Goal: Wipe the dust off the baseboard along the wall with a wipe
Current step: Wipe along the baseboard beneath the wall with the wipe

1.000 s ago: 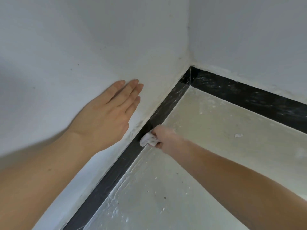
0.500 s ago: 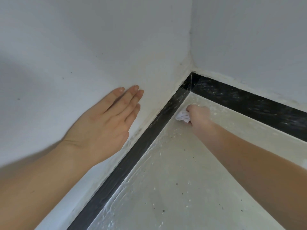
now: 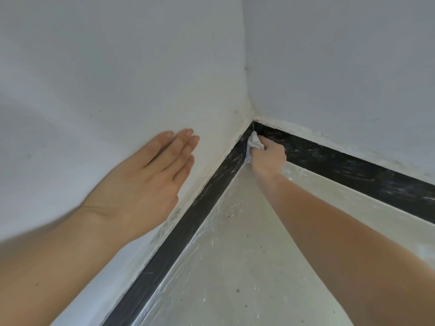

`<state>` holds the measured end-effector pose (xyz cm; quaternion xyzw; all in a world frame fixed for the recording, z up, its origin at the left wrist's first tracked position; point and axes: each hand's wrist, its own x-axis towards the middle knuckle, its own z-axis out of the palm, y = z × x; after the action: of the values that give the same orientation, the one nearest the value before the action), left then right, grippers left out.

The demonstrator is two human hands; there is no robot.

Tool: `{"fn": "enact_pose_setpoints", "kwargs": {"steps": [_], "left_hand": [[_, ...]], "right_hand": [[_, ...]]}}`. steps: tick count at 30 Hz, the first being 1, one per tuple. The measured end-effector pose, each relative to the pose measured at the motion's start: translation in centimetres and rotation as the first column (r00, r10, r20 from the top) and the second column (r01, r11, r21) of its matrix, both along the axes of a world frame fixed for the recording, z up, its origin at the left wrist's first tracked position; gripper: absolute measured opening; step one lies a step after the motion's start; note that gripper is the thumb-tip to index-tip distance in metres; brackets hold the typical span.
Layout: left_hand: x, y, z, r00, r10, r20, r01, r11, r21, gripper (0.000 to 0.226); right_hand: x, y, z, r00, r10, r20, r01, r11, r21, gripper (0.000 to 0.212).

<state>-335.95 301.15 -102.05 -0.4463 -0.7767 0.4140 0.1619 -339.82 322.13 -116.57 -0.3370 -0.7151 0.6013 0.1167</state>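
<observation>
**Nearly at the turn: wipe in the corner, far run left to do**

The right hand [image 3: 268,158] grips a bunched white wipe [image 3: 253,143] in curled fingers and presses it on the black baseboard [image 3: 188,222] right at the corner, at about 12 o'clock. The run leading down toward 7 o'clock looks mostly dark and clean, with a few pale streaks close to the corner, so it seems largely done. The run heading off toward 3 o'clock shows whitish smears and probably remains to be wiped. The left hand [image 3: 141,184] lies flat on the wall [image 3: 94,78] at 9 o'clock, fingers [image 3: 179,147] straight and pressed together, holding nothing. The floor [image 3: 235,267] is speckled. No container is in view.
</observation>
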Motion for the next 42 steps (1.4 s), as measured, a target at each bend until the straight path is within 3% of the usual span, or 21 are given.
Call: {"fn": "enact_pose_setpoints", "kwargs": {"steps": [2, 5, 6, 9, 12, 16, 19, 22, 27, 28, 30, 33, 37, 42], "left_hand": [[-0.1, 0.0, -0.3, 1.000, 0.003, 0.006, -0.003, 1.000, 0.014, 0.064], [-0.2, -0.1, -0.4, 1.000, -0.005, 0.009, 0.004, 0.999, 0.034, 0.064], [-0.2, -0.1, -0.4, 1.000, -0.005, 0.004, 0.005, 1.000, 0.031, 0.065], [-0.1, -0.1, -0.4, 1.000, 0.001, 0.011, -0.002, 1.000, 0.025, 0.065], [-0.1, -0.1, -0.5, 1.000, 0.002, 0.000, -0.002, 1.000, 0.019, 0.065], [-0.2, -0.1, -0.7, 1.000, 0.001, -0.004, -0.001, 1.000, 0.013, 0.066], [-0.2, 0.1, -0.7, 1.000, -0.004, 0.000, 0.004, 1.000, 0.018, 0.065], [-0.1, 0.1, -0.6, 1.000, -0.007, -0.008, 0.008, 1.000, 0.016, 0.065], [-0.3, 0.2, -0.7, 1.000, -0.015, 0.000, 0.015, 0.999, 0.034, 0.065], [-0.3, 0.1, -0.7, 1.000, -0.013, -0.002, 0.013, 1.000, 0.028, 0.064], [-0.2, 0.0, -0.8, 1.000, -0.006, 0.003, 0.006, 1.000, 0.018, 0.064], [-0.2, 0.0, -0.8, 1.000, -0.013, -0.027, 0.012, 1.000, -0.019, 0.065], [-0.2, 0.1, -0.8, 0.999, -0.031, -0.045, 0.029, 0.999, -0.031, 0.064], [-0.1, 0.2, -0.7, 0.998, -0.038, -0.054, 0.037, 0.999, -0.010, 0.063]], "right_hand": [[1.8, 0.0, 0.0, 0.991, 0.123, -0.045, -0.127, 0.989, -0.076, 0.027], [4.7, 0.5, 0.3, 0.948, 0.311, -0.064, -0.318, 0.918, -0.236, 0.012], [4.7, 0.8, 0.2, 0.957, 0.282, -0.061, -0.288, 0.922, -0.258, 0.013], [2.9, 1.6, 0.8, 0.999, -0.024, -0.043, 0.007, 0.935, -0.355, 0.027], [0.7, 0.5, 1.7, 0.982, -0.156, -0.105, 0.073, 0.831, -0.552, 0.038], [0.6, -1.2, 2.4, 0.974, -0.223, -0.037, 0.151, 0.763, -0.628, 0.042], [2.6, -2.7, 2.8, 0.996, -0.086, 0.027, 0.085, 0.797, -0.598, 0.047], [5.1, -4.4, 2.9, 0.999, 0.022, 0.025, -0.001, 0.770, -0.638, 0.043], [7.2, -3.0, 3.2, 0.941, 0.335, -0.047, -0.304, 0.774, -0.555, 0.033], [6.7, -2.2, 3.3, 0.948, 0.315, -0.042, -0.288, 0.796, -0.533, 0.033], [5.1, -0.4, 3.4, 0.992, 0.122, -0.013, -0.112, 0.856, -0.504, 0.039], [2.5, 0.8, 3.6, 0.986, -0.167, -0.002, 0.133, 0.796, -0.590, 0.047], [2.6, -2.6, 3.8, 0.995, -0.104, 0.008, 0.078, 0.692, -0.718, 0.055], [6.6, -7.8, 1.8, 0.991, 0.008, 0.136, 0.100, 0.635, -0.766, 0.047]]}}
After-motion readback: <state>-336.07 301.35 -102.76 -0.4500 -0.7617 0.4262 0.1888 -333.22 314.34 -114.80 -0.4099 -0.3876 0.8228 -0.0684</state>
